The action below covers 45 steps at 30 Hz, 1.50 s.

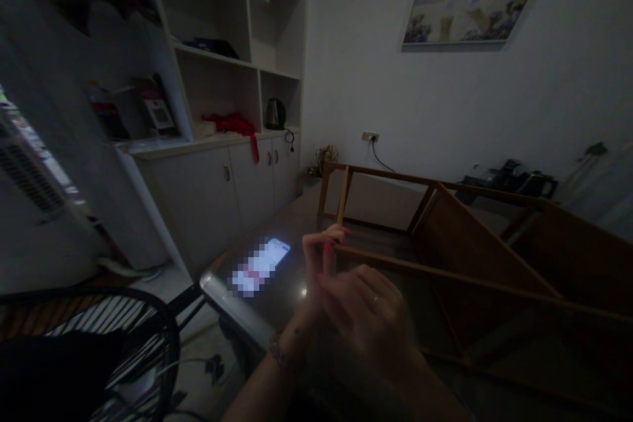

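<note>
A wooden shelf frame (395,258) lies on its side on the dark glossy table, its near bar ending at my fingers. My left hand (319,267), with a bracelet at the wrist, curls its red-nailed finger and thumb around the end of that bar. Close below it, my right hand (373,303), wearing a ring, has its fingers drawn together in a pinch against the left thumb. Whatever lies between the right fingertips, if anything, is hidden. To the left of my hands a lit phone (277,252) rests on the table, part of its screen blurred out.
The table's rounded edge (232,303) runs along the near left. A round slatted chair (165,323) stands at lower left, beside cables on the floor. White cabinets (198,198) with a kettle (275,113) and red cloth (232,123) line the left. Black items (514,178) sit behind the frame.
</note>
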Tool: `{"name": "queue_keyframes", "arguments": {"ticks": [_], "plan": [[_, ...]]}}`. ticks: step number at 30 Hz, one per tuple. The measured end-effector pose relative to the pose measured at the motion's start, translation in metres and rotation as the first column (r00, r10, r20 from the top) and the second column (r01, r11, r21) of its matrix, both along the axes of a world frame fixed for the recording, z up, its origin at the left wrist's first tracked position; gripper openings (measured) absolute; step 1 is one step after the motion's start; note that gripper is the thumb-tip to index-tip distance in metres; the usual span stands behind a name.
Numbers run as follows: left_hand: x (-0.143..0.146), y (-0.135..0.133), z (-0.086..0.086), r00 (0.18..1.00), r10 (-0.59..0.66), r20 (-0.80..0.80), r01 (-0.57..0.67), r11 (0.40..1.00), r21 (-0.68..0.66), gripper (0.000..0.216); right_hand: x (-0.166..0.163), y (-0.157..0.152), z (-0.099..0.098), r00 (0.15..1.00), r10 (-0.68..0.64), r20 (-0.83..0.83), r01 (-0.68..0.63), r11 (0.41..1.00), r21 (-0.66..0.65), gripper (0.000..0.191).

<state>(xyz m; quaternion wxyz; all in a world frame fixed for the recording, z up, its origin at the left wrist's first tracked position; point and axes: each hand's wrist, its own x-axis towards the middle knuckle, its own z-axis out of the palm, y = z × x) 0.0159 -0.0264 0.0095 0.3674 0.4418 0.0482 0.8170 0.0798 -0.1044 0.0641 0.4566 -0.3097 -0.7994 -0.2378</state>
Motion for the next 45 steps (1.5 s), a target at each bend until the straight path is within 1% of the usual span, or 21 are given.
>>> {"name": "queue_keyframes", "arguments": {"ticks": [5, 8, 14, 18, 20, 22, 27, 29, 30, 34, 37, 40, 45], "plan": [[-0.002, -0.003, 0.001, 0.999, -0.039, -0.035, 0.039, 0.999, -0.014, 0.013, 0.002, 0.000, 0.001, 1.000, -0.002, 0.010, 0.002, 1.000, 0.012, 0.005], [-0.002, -0.004, 0.001, 0.998, -0.040, -0.037, 0.040, 0.999, -0.021, 0.013, 0.000, 0.001, -0.002, 1.000, 0.015, 0.007, -0.015, 1.000, 0.005, 0.008], [0.000, -0.003, 0.003, 0.999, -0.043, 0.001, 0.043, 0.999, -0.003, 0.012, -0.006, 0.001, -0.006, 0.994, 0.057, -0.088, -0.060, 0.998, -0.033, 0.014], [-0.002, -0.003, 0.003, 0.998, -0.059, -0.034, 0.059, 0.998, -0.003, 0.012, -0.009, 0.000, -0.007, 0.986, 0.073, -0.148, -0.083, 0.995, -0.061, 0.015], [-0.003, -0.003, 0.003, 0.997, -0.057, -0.042, 0.056, 0.998, -0.010, 0.013, -0.009, 0.000, -0.008, 0.983, 0.075, -0.169, -0.087, 0.994, -0.061, 0.016], [-0.002, -0.003, 0.003, 1.000, -0.024, -0.016, 0.024, 1.000, -0.017, 0.015, -0.008, 0.000, -0.008, 0.983, 0.065, -0.173, -0.077, 0.995, -0.063, 0.015], [0.000, -0.002, 0.003, 1.000, -0.008, -0.008, 0.007, 1.000, -0.017, 0.017, -0.004, 0.000, -0.007, 0.996, 0.006, -0.087, -0.011, 0.999, -0.050, 0.009], [0.000, 0.000, 0.001, 0.999, -0.036, -0.041, 0.035, 0.999, -0.022, 0.015, -0.003, 0.000, -0.006, 0.999, 0.013, -0.053, -0.015, 0.999, -0.041, 0.006], [0.000, 0.000, 0.000, 0.999, -0.022, -0.033, 0.022, 1.000, -0.014, 0.015, -0.002, 0.000, -0.006, 0.999, 0.021, -0.040, -0.022, 0.999, -0.043, 0.006], [0.001, 0.002, -0.002, 1.000, 0.012, -0.020, -0.013, 1.000, -0.005, 0.015, 0.001, 0.000, -0.003, 1.000, 0.028, 0.002, -0.028, 0.999, -0.033, 0.012], [0.001, 0.001, -0.003, 0.999, -0.011, -0.031, 0.010, 1.000, -0.015, 0.012, 0.004, 0.001, -0.001, 0.998, 0.022, 0.064, -0.023, 1.000, 0.002, 0.017], [0.000, 0.001, -0.003, 0.999, -0.025, -0.045, 0.024, 0.999, -0.022, 0.011, 0.008, 0.003, 0.002, 0.993, 0.047, 0.111, -0.049, 0.999, 0.015, 0.025], [0.000, 0.003, -0.005, 0.999, 0.023, -0.048, -0.025, 0.999, -0.033, 0.017, 0.014, 0.007, 0.006, 0.984, 0.108, 0.141, -0.108, 0.994, -0.004, 0.023]]}}
